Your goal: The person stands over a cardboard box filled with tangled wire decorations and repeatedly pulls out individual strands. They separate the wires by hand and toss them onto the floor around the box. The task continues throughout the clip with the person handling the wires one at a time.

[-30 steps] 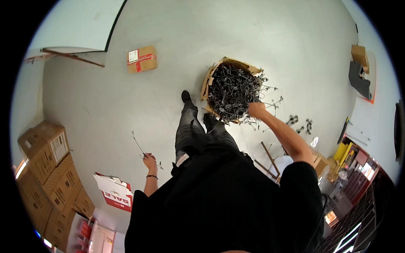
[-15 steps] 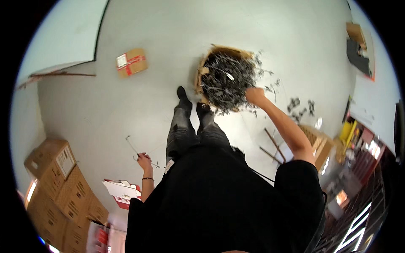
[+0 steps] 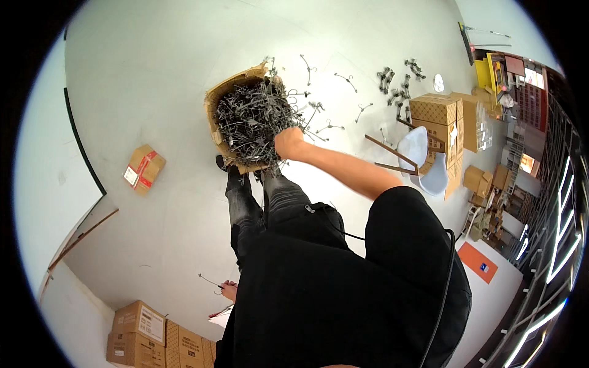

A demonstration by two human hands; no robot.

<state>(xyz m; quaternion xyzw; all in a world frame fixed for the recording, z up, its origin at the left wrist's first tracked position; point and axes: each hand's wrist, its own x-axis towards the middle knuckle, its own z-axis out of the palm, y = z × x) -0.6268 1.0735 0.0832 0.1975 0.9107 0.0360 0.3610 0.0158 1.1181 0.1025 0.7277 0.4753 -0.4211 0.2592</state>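
Note:
A cardboard box on the floor at my feet is heaped with a tangle of black clothes hangers, some spilling over its right side. My right hand is closed in a fist at the right edge of the heap; what its fingers hold is hidden. Low on the left, my left hand pinches a thin black hanger with a hook, held away from the box. My own body hides most of the left arm.
Loose hangers and small bundles of them lie right of the box. A grey chair stands by stacked cartons. A taped parcel lies left; more cartons stand lower left.
My view has turned toward the right, so the box appears further left and the chair comes fully into sight. My right fist stays at the heap's edge; my left hand still holds the hanger.

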